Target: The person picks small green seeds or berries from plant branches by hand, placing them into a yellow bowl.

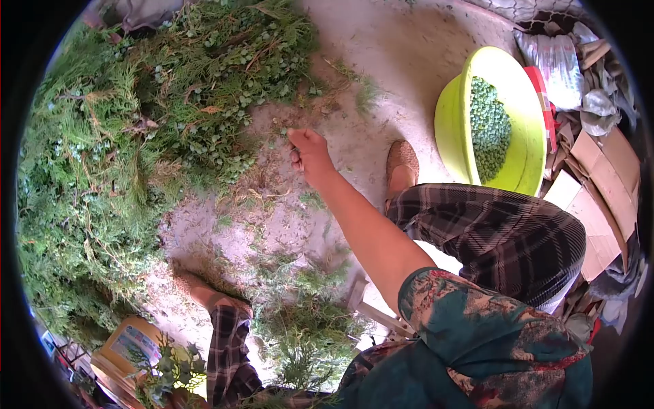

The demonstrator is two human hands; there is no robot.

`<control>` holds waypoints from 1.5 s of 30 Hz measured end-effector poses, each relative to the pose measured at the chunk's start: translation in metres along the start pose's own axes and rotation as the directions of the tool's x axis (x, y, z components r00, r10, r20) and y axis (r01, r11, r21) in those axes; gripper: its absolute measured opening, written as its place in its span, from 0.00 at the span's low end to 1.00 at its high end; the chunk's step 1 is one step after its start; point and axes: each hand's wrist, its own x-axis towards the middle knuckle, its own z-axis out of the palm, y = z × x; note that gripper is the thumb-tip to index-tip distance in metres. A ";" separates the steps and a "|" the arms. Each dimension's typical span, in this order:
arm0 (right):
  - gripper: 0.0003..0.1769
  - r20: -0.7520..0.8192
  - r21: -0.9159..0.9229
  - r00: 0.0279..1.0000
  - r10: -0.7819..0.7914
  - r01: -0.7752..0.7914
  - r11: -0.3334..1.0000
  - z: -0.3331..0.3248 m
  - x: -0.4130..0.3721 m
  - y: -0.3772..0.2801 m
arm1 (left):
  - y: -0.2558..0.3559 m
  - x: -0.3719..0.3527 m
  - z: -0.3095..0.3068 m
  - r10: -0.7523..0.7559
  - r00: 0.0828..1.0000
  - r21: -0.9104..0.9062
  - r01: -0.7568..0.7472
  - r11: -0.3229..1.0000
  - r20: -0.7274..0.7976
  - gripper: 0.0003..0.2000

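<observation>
My right hand (310,155) is stretched over the dusty floor at the edge of a big heap of cut evergreen branches (116,136). Its fingers are curled into a pinch, with a small green bit, perhaps a cone, at the fingertips. Low at the left, a leafy evergreen sprig (170,371) with pale green cones rises into view. My left hand (182,398) shows only slightly at its base, by the bottom edge, and seems closed round the stem; most of it is hidden. Beyond my knee, a lime-yellow tub (449,126) holds many small green cones (489,129).
A yellowish plastic container (126,347) stands at the lower left. Cardboard (599,198) and plastic bags (555,65) are piled along the right. Loose green clippings (306,307) lie between my feet, beside a low wooden stool (378,313).
</observation>
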 end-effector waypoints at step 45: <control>0.09 -0.195 -0.295 0.962 -0.190 0.127 0.947 -0.042 0.056 -0.057 | 0.101 -0.115 -0.068 0.180 0.979 0.311 -0.200 0.929 0.091 0.29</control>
